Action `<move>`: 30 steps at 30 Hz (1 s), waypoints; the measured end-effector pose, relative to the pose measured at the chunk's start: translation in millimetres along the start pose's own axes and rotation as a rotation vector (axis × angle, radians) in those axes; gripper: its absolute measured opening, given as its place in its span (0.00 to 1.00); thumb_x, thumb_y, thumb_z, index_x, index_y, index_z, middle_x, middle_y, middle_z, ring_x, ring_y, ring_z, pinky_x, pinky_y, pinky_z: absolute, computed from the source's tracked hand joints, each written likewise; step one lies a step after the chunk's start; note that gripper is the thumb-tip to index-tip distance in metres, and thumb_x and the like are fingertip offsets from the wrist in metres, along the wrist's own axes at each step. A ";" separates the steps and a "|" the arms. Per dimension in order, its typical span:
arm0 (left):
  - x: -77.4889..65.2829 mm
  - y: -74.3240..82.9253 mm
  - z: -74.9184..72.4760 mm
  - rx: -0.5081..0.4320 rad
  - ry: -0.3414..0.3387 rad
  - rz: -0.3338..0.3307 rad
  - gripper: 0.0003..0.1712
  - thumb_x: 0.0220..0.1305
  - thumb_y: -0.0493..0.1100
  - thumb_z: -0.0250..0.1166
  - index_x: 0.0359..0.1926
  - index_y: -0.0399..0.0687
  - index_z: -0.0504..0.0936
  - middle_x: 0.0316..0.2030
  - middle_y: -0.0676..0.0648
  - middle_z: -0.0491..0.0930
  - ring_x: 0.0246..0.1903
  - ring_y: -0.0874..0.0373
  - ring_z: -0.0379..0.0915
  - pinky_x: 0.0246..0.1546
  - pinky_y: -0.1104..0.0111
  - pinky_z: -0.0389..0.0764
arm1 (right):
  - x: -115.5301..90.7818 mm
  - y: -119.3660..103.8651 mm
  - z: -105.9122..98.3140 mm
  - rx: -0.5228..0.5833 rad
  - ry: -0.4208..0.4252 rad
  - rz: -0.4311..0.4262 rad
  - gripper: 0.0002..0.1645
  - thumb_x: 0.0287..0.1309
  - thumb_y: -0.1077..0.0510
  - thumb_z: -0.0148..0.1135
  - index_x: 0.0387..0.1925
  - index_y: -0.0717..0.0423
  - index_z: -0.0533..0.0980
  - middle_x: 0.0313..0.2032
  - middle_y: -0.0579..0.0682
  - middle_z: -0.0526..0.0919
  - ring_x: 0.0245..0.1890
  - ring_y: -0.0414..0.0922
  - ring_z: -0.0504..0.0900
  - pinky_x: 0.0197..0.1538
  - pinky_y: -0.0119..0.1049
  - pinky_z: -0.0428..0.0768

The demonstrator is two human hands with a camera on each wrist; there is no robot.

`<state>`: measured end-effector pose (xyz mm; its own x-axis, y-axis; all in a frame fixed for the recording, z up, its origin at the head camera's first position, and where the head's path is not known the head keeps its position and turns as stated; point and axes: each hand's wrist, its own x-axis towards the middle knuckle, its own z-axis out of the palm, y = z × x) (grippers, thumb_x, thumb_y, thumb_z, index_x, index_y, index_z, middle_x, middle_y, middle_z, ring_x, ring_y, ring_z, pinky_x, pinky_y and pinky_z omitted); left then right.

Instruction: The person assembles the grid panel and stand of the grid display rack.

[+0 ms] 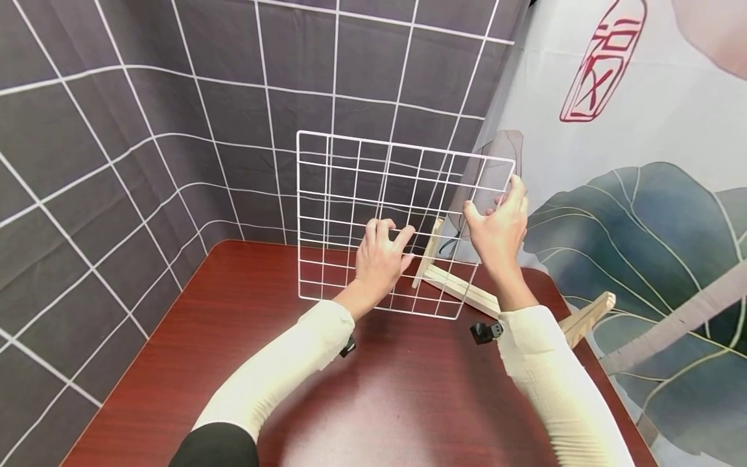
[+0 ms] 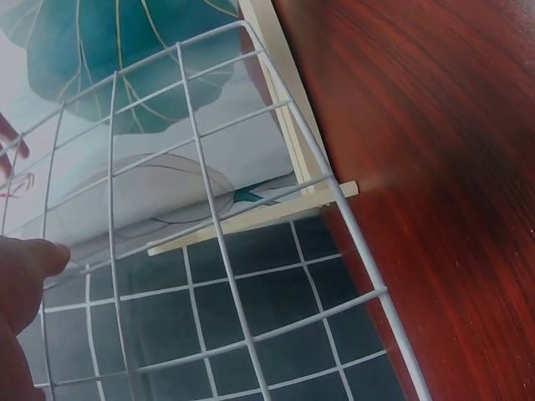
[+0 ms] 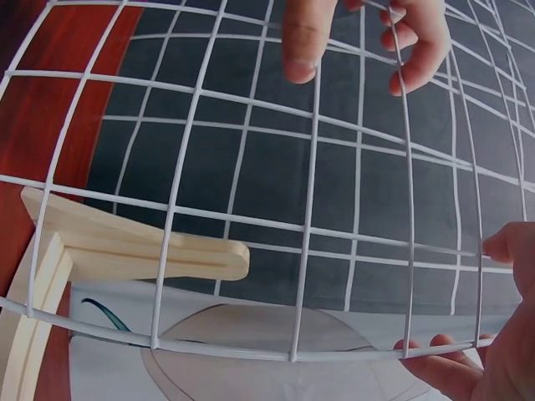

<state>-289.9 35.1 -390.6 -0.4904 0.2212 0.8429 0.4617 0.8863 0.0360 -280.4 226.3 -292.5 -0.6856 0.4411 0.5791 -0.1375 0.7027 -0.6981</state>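
Note:
A white wire grid panel stands roughly upright over the table, held between both hands. My left hand grips it near the middle, fingers hooked over the wires; its thumb side shows in the left wrist view. At the panel's right edge my right hand has its thumb on the near side and fingers round the border wire. The right wrist view shows that hand at the lower right. Whether the panel's lower edge touches the table cannot be told.
Behind the panel on the right lies a pale wooden frame, with another wooden bar by my right forearm. The red-brown table meets a dark gridded cloth behind and a leaf-patterned cloth on the right.

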 end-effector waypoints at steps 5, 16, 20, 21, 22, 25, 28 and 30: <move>0.1 -3.0 2.2 0.018 0.022 0.028 0.34 0.45 0.54 0.82 0.53 0.60 0.78 0.49 0.44 0.71 0.53 0.46 0.65 0.46 0.64 0.80 | 0.2 -0.3 -1.8 -0.002 -0.003 0.002 0.49 0.52 0.48 0.72 0.72 0.49 0.59 0.48 0.60 0.73 0.47 0.56 0.77 0.48 0.53 0.72; 2.3 -9.9 0.3 0.024 0.046 0.056 0.31 0.45 0.52 0.82 0.52 0.61 0.80 0.49 0.44 0.72 0.53 0.46 0.65 0.45 0.64 0.81 | -1.0 0.9 -6.2 -0.032 -0.024 0.006 0.54 0.51 0.46 0.73 0.76 0.45 0.55 0.49 0.60 0.73 0.50 0.57 0.75 0.48 0.54 0.71; 3.2 -12.7 0.3 0.025 0.065 0.054 0.30 0.46 0.51 0.81 0.52 0.61 0.81 0.49 0.44 0.72 0.53 0.45 0.65 0.47 0.64 0.81 | -1.9 0.1 -7.3 -0.038 -0.030 -0.002 0.56 0.51 0.45 0.73 0.76 0.46 0.55 0.51 0.61 0.73 0.50 0.58 0.73 0.49 0.55 0.72; 3.4 -13.5 0.6 0.025 0.071 0.050 0.29 0.46 0.50 0.81 0.51 0.61 0.81 0.49 0.44 0.72 0.53 0.45 0.65 0.47 0.64 0.81 | -2.3 0.0 -7.7 -0.039 -0.031 -0.001 0.56 0.51 0.45 0.73 0.76 0.46 0.55 0.51 0.61 0.73 0.50 0.59 0.74 0.49 0.56 0.72; 3.6 -14.4 0.7 0.025 0.075 0.045 0.29 0.46 0.50 0.81 0.51 0.61 0.81 0.48 0.44 0.73 0.53 0.45 0.65 0.47 0.64 0.81 | -2.7 -0.3 -8.3 -0.039 -0.033 0.001 0.56 0.51 0.45 0.73 0.76 0.46 0.54 0.52 0.61 0.73 0.50 0.59 0.74 0.50 0.56 0.72; 4.3 -17.5 0.8 0.032 0.074 0.030 0.31 0.46 0.51 0.81 0.52 0.62 0.81 0.49 0.44 0.72 0.53 0.45 0.65 0.49 0.63 0.80 | -3.4 -0.1 -10.3 -0.042 -0.038 0.008 0.56 0.52 0.45 0.73 0.77 0.46 0.54 0.53 0.61 0.74 0.49 0.58 0.77 0.51 0.56 0.73; 4.8 -20.5 -0.1 0.047 0.060 0.019 0.32 0.45 0.53 0.82 0.53 0.62 0.80 0.50 0.43 0.72 0.52 0.44 0.65 0.52 0.60 0.77 | -3.4 2.0 -12.8 -0.047 -0.038 0.012 0.55 0.52 0.44 0.72 0.77 0.46 0.54 0.53 0.61 0.74 0.49 0.57 0.77 0.51 0.55 0.73; 4.9 -21.5 -1.0 0.065 0.043 0.011 0.32 0.46 0.54 0.81 0.54 0.63 0.80 0.50 0.44 0.72 0.53 0.43 0.64 0.54 0.57 0.74 | -3.2 4.7 -14.6 -0.050 -0.034 0.013 0.55 0.52 0.43 0.71 0.77 0.46 0.54 0.52 0.61 0.74 0.50 0.57 0.76 0.51 0.55 0.72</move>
<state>-301.5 16.7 -386.6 -0.4528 0.2144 0.8655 0.4169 0.9089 -0.0071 -268.4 236.3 -291.5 -0.7111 0.4316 0.5551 -0.0931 0.7247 -0.6828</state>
